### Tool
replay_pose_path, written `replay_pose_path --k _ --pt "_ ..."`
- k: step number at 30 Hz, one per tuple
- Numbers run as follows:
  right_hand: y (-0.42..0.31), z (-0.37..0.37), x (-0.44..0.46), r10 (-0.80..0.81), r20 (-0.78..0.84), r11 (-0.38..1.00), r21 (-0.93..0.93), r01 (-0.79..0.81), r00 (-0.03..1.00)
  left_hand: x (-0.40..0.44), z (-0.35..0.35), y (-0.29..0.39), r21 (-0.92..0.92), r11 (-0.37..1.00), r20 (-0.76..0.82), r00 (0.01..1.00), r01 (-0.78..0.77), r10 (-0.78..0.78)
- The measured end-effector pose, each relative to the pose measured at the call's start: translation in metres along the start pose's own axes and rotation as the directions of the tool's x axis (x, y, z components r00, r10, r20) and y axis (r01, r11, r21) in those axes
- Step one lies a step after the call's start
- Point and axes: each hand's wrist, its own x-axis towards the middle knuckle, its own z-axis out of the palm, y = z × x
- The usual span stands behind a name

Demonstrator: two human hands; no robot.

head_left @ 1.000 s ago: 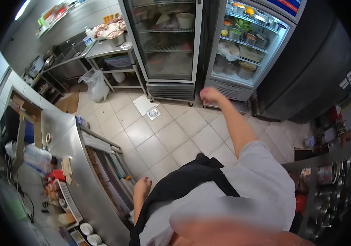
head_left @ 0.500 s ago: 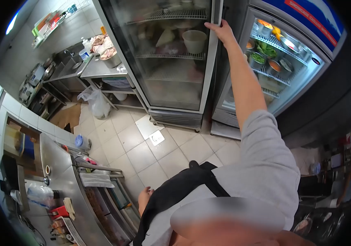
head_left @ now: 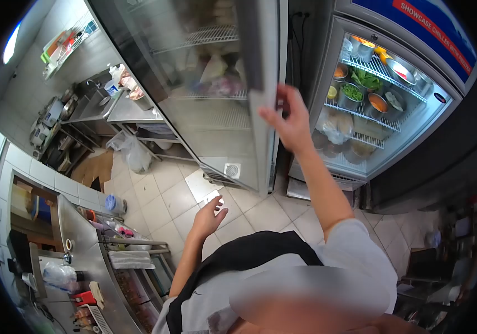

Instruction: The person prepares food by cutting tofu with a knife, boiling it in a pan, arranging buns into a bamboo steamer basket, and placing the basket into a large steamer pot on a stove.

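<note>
The fingers of my right hand (head_left: 292, 121) are hooked round the edge of a tall glass refrigerator door (head_left: 210, 133), with the thumb on its front side. The door stands ajar, swung outward on its left side, and its edge is blurred. Behind the glass, wire shelves (head_left: 210, 36) carry bagged food that I cannot make out clearly. My left hand (head_left: 209, 219) hangs in the air over the tiled floor, fingers loosely apart and holding nothing, below the door's lower corner.
To the right stands a lit showcase chiller (head_left: 372, 100) with metal tubs of greens and orange food. A steel worktable (head_left: 132, 108) with a pot is at the back left. A plastic bag (head_left: 138, 153) lies on the floor. A steel counter (head_left: 85, 234) runs along the near left.
My right hand has pulled the refrigerator door outward, coming lower and nearer to me. My left hand has risen from beside my apron to over the floor.
</note>
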Motion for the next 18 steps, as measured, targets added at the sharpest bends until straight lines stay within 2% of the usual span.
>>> replay_pose_path --k 1,3,4,5,6,7,9,10,11,12,13,14,15,17,18 --pt "-0.009 -0.005 -0.011 -0.006 0.001 1.000 0.005 0.006 1.000 0.008 0.000 0.006 -0.088 0.996 -0.028 1.000 0.005 -0.008" --pt "-0.014 -0.021 -0.021 -0.085 0.203 0.996 0.034 0.080 0.975 0.010 0.007 -0.005 -0.124 0.991 -0.005 0.999 0.046 -0.046" --pt "-0.011 -0.027 -0.014 -0.087 0.203 0.996 0.033 0.082 0.975 0.006 0.009 -0.010 -0.107 0.994 -0.054 0.998 0.010 -0.016" --pt "-0.007 -0.032 -0.003 -0.054 0.137 0.996 -0.064 0.063 0.989 0.000 0.010 -0.017 -0.090 0.996 -0.103 0.995 -0.025 0.016" --pt "-0.003 -0.035 0.010 -0.029 0.070 0.986 -0.159 0.040 0.997 -0.008 0.015 -0.027 -0.125 0.992 -0.156 0.988 -0.019 0.000" --pt "0.001 -0.036 0.025 -0.038 0.074 0.986 -0.161 0.050 0.997 -0.017 0.022 -0.045 -0.055 0.998 -0.189 0.982 0.015 -0.025" --pt "0.005 -0.033 0.058 -0.077 0.069 0.931 -0.352 0.096 0.995 -0.043 0.031 -0.047 -0.245 0.965 -0.288 0.944 0.090 -0.161" --pt "0.005 -0.027 0.075 -0.085 0.122 0.900 -0.416 0.129 0.989 -0.049 0.036 -0.048 -0.299 0.953 -0.446 0.890 -0.046 -0.097" --pt "0.005 -0.017 0.096 -0.086 0.128 0.898 -0.420 0.132 0.988 -0.056 0.066 -0.098 -0.401 0.906 -0.478 0.813 0.136 -0.334" --pt "0.005 -0.002 0.117 -0.129 0.206 0.827 -0.517 0.220 0.970 -0.063 0.061 -0.101 -0.331 0.899 -0.552 0.714 0.288 -0.432" --pt "0.010 0.014 0.141 -0.161 0.287 0.740 -0.598 0.308 0.944 -0.064 0.060 -0.131 -0.484 0.869 -0.606 0.678 0.101 -0.416" --pt "0.023 0.031 0.167 -0.186 0.317 0.711 -0.609 0.350 0.930 -0.069 0.041 -0.116 -0.571 0.819 -0.618 0.625 0.058 -0.476" --pt "0.038 0.047 0.198 -0.212 0.348 0.680 -0.618 0.393 0.913 -0.071 0.047 -0.152 -0.557 0.830 -0.687 0.579 -0.031 -0.439" --pt "0.063 0.074 0.263 -0.233 0.394 0.502 -0.734 0.457 0.889 -0.079 0.024 -0.171 -0.272 0.955 -0.806 0.515 0.118 -0.293" --pt "0.079 0.086 0.295 -0.185 0.358 0.448 -0.798 0.403 0.915 -0.086 0.017 -0.175 -0.298 0.941 -0.802 0.493 0.158 -0.337"
